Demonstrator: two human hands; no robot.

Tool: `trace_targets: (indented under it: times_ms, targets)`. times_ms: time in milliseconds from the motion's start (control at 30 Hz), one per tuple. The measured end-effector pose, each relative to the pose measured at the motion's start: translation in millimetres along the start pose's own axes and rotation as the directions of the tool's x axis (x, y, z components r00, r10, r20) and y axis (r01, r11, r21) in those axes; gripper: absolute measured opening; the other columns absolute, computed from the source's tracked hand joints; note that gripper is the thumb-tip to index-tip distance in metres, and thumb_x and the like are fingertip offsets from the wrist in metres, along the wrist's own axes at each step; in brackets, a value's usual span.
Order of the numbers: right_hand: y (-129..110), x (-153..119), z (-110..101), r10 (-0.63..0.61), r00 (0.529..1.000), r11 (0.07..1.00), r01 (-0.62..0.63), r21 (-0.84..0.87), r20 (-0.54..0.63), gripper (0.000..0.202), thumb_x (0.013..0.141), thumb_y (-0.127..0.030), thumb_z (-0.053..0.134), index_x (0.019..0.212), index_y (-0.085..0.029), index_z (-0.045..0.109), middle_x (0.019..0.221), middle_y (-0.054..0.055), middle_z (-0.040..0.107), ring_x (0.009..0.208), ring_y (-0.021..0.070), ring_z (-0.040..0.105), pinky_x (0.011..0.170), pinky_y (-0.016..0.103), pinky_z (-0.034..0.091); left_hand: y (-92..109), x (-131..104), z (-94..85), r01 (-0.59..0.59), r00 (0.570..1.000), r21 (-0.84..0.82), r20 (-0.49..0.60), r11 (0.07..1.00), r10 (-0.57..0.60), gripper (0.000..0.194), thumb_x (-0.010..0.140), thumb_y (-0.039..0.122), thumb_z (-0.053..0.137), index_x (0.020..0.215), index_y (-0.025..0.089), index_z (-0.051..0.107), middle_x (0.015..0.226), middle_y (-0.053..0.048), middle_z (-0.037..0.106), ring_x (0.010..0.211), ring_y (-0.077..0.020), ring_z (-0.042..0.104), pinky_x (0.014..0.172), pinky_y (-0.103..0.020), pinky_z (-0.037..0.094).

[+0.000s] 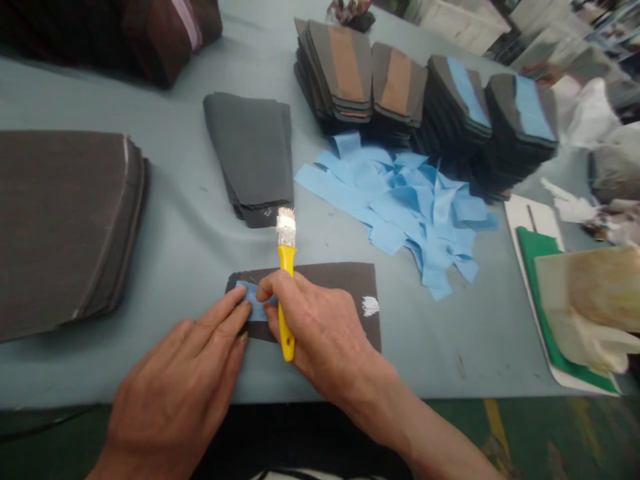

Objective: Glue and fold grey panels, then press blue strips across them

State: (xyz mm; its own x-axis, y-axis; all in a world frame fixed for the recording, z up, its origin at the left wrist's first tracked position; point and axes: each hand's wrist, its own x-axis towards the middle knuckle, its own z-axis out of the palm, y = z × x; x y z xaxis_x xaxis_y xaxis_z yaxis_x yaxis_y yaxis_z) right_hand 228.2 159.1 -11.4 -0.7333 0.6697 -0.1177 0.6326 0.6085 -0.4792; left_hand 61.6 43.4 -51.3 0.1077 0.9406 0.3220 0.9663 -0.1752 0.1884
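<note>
R hand (325, 323) gripping flat yellow-handled paintbrush w/ white-coated bristles (287, 259), L hand (187, 370) flat, fingertips on lt-blue fabric strip (257, 312), atop dk-grey fabric panel (345, 280), lower ctr of frame, grey-blue tabletop (440, 333).

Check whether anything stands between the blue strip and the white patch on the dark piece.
The right hand does: gripping the yellow-handled brush, it covers the middle of the dark piece, between the visible part of the blue strip, by the left hand, and the white patch.
</note>
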Motion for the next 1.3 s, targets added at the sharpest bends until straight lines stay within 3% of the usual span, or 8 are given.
trace_targets:
  times_ms: [200, 333, 433, 633, 800, 1033, 1300]
  targets:
    - [16.3, -23.1, -19.2, 0.002, 0.994, 0.992, 0.013, 0.129, -0.112, 0.016, 0.104, -0.015, 0.051, 0.115, -0.027, 0.054, 0.098, -0.002, 0.071, 0.084, 0.0177, 0.07, 0.065, 0.03, 0.035, -2.0, -0.3, -1.4, 0.006, 1.0, -0.017, 0.021, 1.0, -0.006, 0.039, 0.11, 0.029, 0.047, 0.146, 0.019, 0.057, 0.152, -0.009, 0.066, 0.107, -0.0288, 0.074, 0.093, -0.043, 0.053]
    - [39.4, -41.0, -42.2, 0.084, 0.983, 0.985, -0.057, 0.16, -0.166, 0.007, 0.102, -0.02, 0.058, 0.104, -0.027, 0.056, 0.087, -0.005, 0.069, 0.07, 0.0149, 0.063, 0.064, 0.028, 0.035, -0.4, 1.3, -3.0, 0.014, 0.999, -0.007, 0.029, 1.0, -0.014, 0.04, 0.11, 0.03, 0.048, 0.148, 0.021, 0.055, 0.153, -0.007, 0.065, 0.11, -0.0293, 0.074, 0.097, -0.044, 0.052]
    - [59.7, -54.1, -51.4, 0.172, 0.961, 0.978, -0.14, 0.153, -0.217, 0.003, 0.101, -0.026, 0.059, 0.102, -0.026, 0.057, 0.086, -0.003, 0.069, 0.072, 0.0163, 0.063, 0.065, 0.028, 0.036, 1.2, 2.0, -3.8, 0.022, 0.999, -0.012, 0.036, 1.0, -0.022, 0.04, 0.11, 0.03, 0.048, 0.149, 0.022, 0.055, 0.154, -0.008, 0.065, 0.112, -0.0301, 0.073, 0.101, -0.046, 0.052]
    - [84.1, -70.5, -43.9, 0.283, 0.909, 0.954, -0.234, 0.187, -0.306, 0.009, 0.098, -0.034, 0.061, 0.1, -0.025, 0.058, 0.072, -0.006, 0.059, 0.059, 0.0143, 0.053, 0.06, 0.028, 0.034, 2.2, 1.4, -3.0, 0.039, 0.999, 0.001, 0.017, 0.999, -0.039, 0.042, 0.11, 0.028, 0.05, 0.15, 0.022, 0.055, 0.152, -0.009, 0.066, 0.108, -0.0303, 0.074, 0.101, -0.046, 0.053]
    - [89.9, -71.3, -34.9, 0.346, 0.874, 0.929, -0.268, 0.255, -0.342, 0.012, 0.097, -0.035, 0.064, 0.097, -0.025, 0.058, 0.075, -0.006, 0.061, 0.063, 0.014, 0.057, 0.063, 0.027, 0.038, 1.6, -0.1, -3.4, 0.055, 0.998, -0.006, 0.008, 0.998, -0.055, 0.045, 0.108, 0.029, 0.052, 0.153, 0.027, 0.053, 0.152, -0.007, 0.066, 0.111, -0.031, 0.075, 0.104, -0.047, 0.054]
    - [93.1, -70.5, -31.4, 0.365, 0.862, 0.922, -0.282, 0.265, -0.352, 0.015, 0.096, -0.037, 0.064, 0.093, -0.025, 0.056, 0.074, -0.006, 0.06, 0.06, 0.0137, 0.056, 0.06, 0.027, 0.037, 2.0, 0.2, -4.8, 0.05, 0.998, -0.005, 0.023, 0.999, -0.05, 0.045, 0.108, 0.029, 0.055, 0.153, 0.025, 0.054, 0.15, -0.01, 0.068, 0.112, -0.0311, 0.076, 0.105, -0.047, 0.055]
    - [95.6, -70.6, -26.7, 0.389, 0.857, 0.913, -0.309, 0.267, -0.338, 0.016, 0.096, -0.039, 0.064, 0.094, -0.026, 0.056, 0.077, -0.005, 0.062, 0.063, 0.0148, 0.058, 0.063, 0.028, 0.038, 1.6, -1.8, -3.3, 0.096, 0.994, -0.031, 0.045, 0.995, -0.095, 0.052, 0.107, 0.028, 0.058, 0.158, 0.032, 0.05, 0.155, -0.005, 0.064, 0.12, -0.0299, 0.073, 0.109, -0.047, 0.054]
